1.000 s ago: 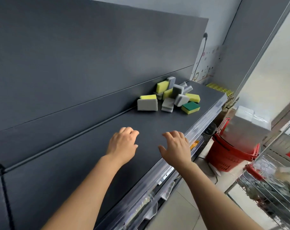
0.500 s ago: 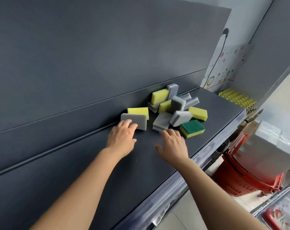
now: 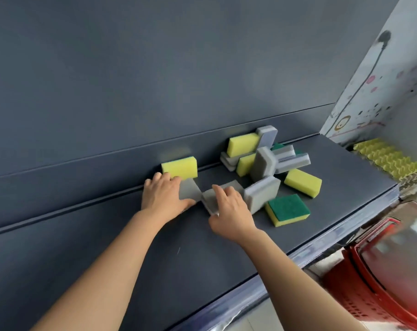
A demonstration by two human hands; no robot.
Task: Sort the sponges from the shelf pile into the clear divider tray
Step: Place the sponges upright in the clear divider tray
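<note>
A pile of grey, yellow and green-topped sponges (image 3: pixel 262 161) lies on the dark shelf (image 3: pixel 155 254) against the back panel. My left hand (image 3: pixel 163 195) is closed over a grey sponge (image 3: pixel 190 191) standing in front of a yellow sponge (image 3: pixel 180 167). My right hand (image 3: pixel 230 207) grips a flat grey sponge (image 3: pixel 208 198), fingers on top and thumb at its near edge. Just right of that hand a grey sponge (image 3: pixel 262 194) leans, and a green-topped sponge (image 3: pixel 287 209) lies flat. No clear divider tray is in view.
The shelf's front edge (image 3: pixel 310 254) runs diagonally below my right arm. A red basket (image 3: pixel 369 290) sits on the floor at the lower right. A yellow ridged sheet (image 3: pixel 388 158) lies past the shelf's right end, under a white wall with a dark cable (image 3: pixel 360 84).
Both hands have travelled forward along the shelf to the pile. The left hand has closed on the standing grey sponge; the right has come down onto the flat grey one.
</note>
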